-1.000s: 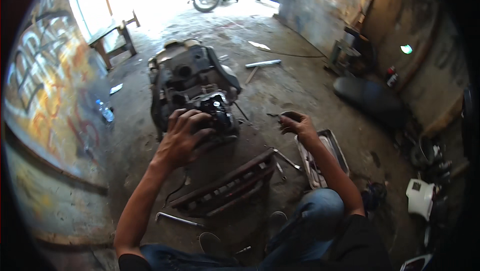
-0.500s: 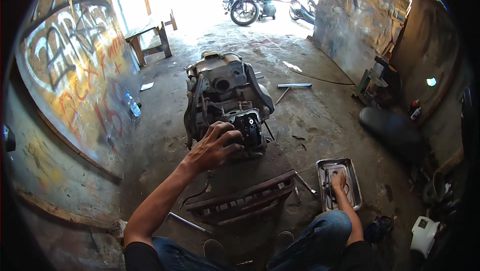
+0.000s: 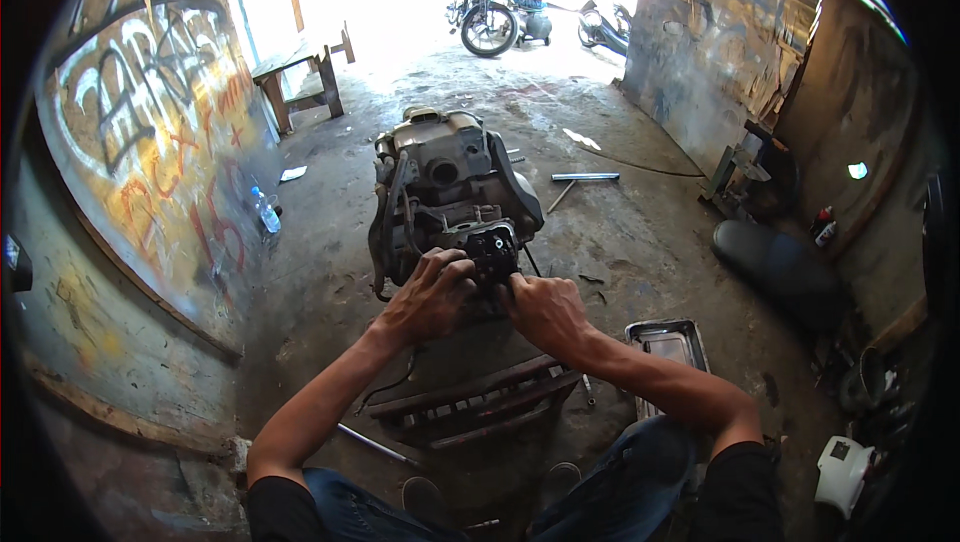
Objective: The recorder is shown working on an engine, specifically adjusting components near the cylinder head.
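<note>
A grimy scooter engine (image 3: 440,167) rests on the floor before me, an opened section (image 3: 492,242) with dark internals facing me. My left hand (image 3: 430,292) is at the near left of that section, fingers curled on the engine; their tips are hidden. My right hand (image 3: 548,307) is at its right side, fingers bent closed against the opening; what they hold is hidden. Below both hands is a rusty slatted metal piece (image 3: 470,402). A metal tray (image 3: 690,342) lies at the right, partly behind my right arm.
A T-handled tool (image 3: 585,178), a long bar (image 3: 375,444) and a socket tool (image 3: 590,394) lie around the engine. A black seat (image 3: 760,262) and white panel (image 3: 845,472) are at the right, a water bottle (image 3: 267,214) at the left. Motorbikes (image 3: 488,22) stand in the bright doorway.
My right hand went down into the tray half a second ago and is now back up at the engine. My left hand stays at the engine. The view shifted since a second ago.
</note>
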Action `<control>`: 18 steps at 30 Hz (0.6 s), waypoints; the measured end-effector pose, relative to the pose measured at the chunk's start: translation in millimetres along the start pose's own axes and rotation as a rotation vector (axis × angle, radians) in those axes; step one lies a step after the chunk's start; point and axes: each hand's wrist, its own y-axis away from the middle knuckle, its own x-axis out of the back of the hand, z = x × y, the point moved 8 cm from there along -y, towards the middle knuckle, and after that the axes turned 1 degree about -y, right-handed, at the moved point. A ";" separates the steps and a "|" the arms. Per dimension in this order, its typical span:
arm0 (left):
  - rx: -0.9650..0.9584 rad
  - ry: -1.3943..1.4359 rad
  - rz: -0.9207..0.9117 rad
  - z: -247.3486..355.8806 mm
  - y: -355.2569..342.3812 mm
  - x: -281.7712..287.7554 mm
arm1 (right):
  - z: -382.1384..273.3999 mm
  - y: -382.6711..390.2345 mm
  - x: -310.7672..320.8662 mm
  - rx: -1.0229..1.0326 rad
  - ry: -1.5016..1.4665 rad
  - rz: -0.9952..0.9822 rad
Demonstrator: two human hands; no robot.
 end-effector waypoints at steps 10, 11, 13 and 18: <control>0.023 0.028 -0.015 -1.1 6.6 -5.5 | -4.0 5.1 -7.2 0.009 -0.016 0.114; 0.025 0.034 -0.012 -3.4 7.5 -7.4 | -5.4 3.8 -4.4 0.019 -0.025 0.090; 0.023 0.055 -0.027 -3.3 5.9 -6.6 | -5.9 3.5 -3.4 0.028 -0.037 0.056; 0.000 0.036 -0.050 -5.2 7.2 -9.8 | -9.7 1.5 -1.8 0.155 0.051 0.057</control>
